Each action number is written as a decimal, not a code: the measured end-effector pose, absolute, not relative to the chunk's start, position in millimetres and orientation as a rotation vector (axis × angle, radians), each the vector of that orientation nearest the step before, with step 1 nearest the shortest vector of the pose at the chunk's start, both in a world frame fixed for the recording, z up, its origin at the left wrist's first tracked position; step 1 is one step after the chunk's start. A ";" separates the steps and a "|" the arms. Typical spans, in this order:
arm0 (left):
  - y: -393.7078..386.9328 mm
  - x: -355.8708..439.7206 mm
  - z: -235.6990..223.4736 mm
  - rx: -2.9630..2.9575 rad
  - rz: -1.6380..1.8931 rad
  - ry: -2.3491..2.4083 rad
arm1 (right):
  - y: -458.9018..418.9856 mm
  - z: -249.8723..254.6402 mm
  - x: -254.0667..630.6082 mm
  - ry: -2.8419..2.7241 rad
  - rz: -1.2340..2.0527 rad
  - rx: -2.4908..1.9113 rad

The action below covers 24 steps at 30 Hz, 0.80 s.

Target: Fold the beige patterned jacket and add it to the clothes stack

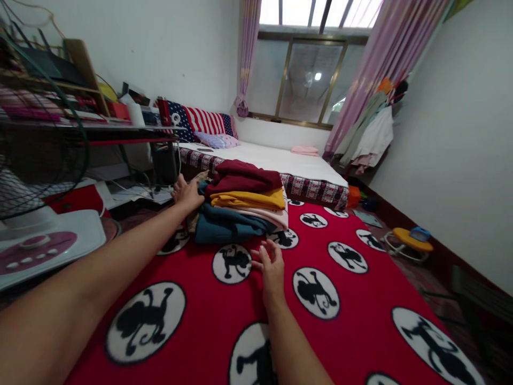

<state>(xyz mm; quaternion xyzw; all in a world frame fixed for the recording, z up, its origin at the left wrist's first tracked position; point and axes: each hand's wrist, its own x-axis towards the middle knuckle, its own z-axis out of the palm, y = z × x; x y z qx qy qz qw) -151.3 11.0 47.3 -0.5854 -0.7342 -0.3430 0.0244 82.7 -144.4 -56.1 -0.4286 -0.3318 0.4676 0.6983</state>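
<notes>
A stack of folded clothes lies on the red blanket (pixel 372 289) with black-and-white monkey circles. On top is a dark red garment (pixel 248 177), over a mustard yellow one (pixel 250 199), a pale pink one (pixel 276 216) and a teal one (pixel 228 227). My left hand (pixel 186 193) is at the stack's left side, fingers spread, beside a patterned brown cloth partly hidden behind the pile. Just in front of the stack, my right hand (pixel 270 259) hovers over or rests on the blanket, fingers apart and slightly curled, holding nothing.
A bed (pixel 272 158) with a white sheet stands beyond the blanket, below the window. At left are a cluttered desk (pixel 120 127) and a fan (pixel 52 240). A yellow-topped stool (pixel 412 239) stands at right, near hanging clothes (pixel 374 133).
</notes>
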 end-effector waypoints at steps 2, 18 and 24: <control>-16.7 -132.1 56.3 -1.879 -1.142 -1.923 | -144.1 -55.7 84.3 -0.657 1.039 -0.926; -23.2 0.7 -21.2 -2.520 -0.543 -1.337 | -148.2 -51.6 91.7 -0.546 1.154 -0.812; -9.2 36.4 -0.5 -2.300 -0.435 -1.791 | -151.9 -45.8 94.5 -0.481 1.185 -0.782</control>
